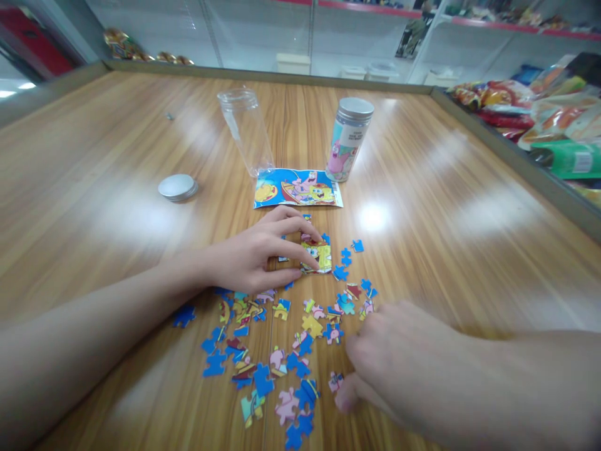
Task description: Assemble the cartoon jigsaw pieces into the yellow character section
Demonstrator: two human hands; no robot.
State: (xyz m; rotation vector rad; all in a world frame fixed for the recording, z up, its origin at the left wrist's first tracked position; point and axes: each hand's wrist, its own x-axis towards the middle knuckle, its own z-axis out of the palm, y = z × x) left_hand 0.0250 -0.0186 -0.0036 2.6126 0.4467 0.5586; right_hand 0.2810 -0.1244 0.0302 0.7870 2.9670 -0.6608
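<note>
My left hand (267, 250) reaches in from the left with its fingers spread, the tips resting on a small joined block of jigsaw puzzle (322, 258) showing a yellow cartoon face. My right hand (399, 357) is low over the table at the right, slightly blurred. Its fingers curl under and are hidden; the thumb tip is beside a pink and blue puzzle piece (335, 381). Loose pieces lie between and below the hands, among them a yellow piece (312, 326), a pink piece (287, 405) and a blue piece (263, 379).
Beyond the puzzle lies a printed picture sheet (300, 188). Behind it stand a clear, lidless jar (246, 131) and a capped cartoon-print canister (348, 139). A silver lid (178, 186) rests at left on the wooden table (141, 138). Snack packages (563, 119) sit past the right edge.
</note>
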